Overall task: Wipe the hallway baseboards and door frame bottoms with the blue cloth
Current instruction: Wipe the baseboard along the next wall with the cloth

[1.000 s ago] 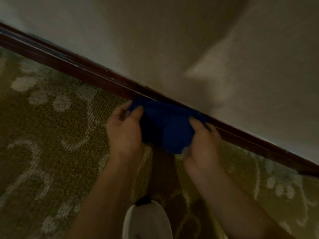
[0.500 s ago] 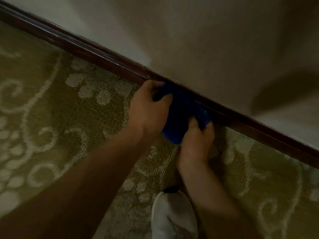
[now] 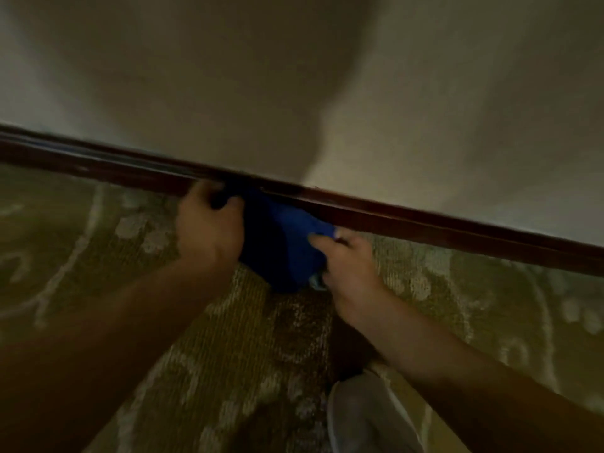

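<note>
Both hands are on the blue cloth (image 3: pixel 287 246), which is bunched between them and pressed against the lower face of the dark wooden baseboard (image 3: pixel 425 220). The left hand (image 3: pixel 209 223) is curled closed around the cloth's left end, its knuckles up at the board's edge; the right hand (image 3: pixel 349 266) pinches the right end, with its thumb lying on top of the fabric. The wipe looks well underway on this stretch, though dim light and blur hide any dust line, so how much is clean cannot be told. Board runs on beyond the left hand and beyond the right hand, and no door frame is in view, so those bottoms seemingly remain. A pale shoe (image 3: pixel 366 416) sits on the patterned carpet (image 3: pixel 98 256) below the right wrist.
</note>
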Demonstrator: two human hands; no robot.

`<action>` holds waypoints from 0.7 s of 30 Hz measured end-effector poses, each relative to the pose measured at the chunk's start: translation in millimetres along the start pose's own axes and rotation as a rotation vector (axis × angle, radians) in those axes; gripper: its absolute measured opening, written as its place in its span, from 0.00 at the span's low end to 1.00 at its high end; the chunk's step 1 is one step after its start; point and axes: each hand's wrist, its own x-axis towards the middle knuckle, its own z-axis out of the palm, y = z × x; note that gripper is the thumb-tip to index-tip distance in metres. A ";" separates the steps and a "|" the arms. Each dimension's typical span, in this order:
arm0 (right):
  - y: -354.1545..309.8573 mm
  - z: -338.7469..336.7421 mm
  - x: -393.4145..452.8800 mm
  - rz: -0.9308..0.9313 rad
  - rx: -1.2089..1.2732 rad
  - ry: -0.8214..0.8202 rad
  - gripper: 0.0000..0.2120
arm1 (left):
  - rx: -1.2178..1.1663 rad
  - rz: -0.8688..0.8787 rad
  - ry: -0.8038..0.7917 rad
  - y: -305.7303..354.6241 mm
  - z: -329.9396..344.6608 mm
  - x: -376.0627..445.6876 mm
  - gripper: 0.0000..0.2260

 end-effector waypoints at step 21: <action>-27.7 5.8 -36.3 -0.209 0.087 0.613 0.06 | -0.298 -0.370 -0.318 -0.8 -8.6 -17.4 0.08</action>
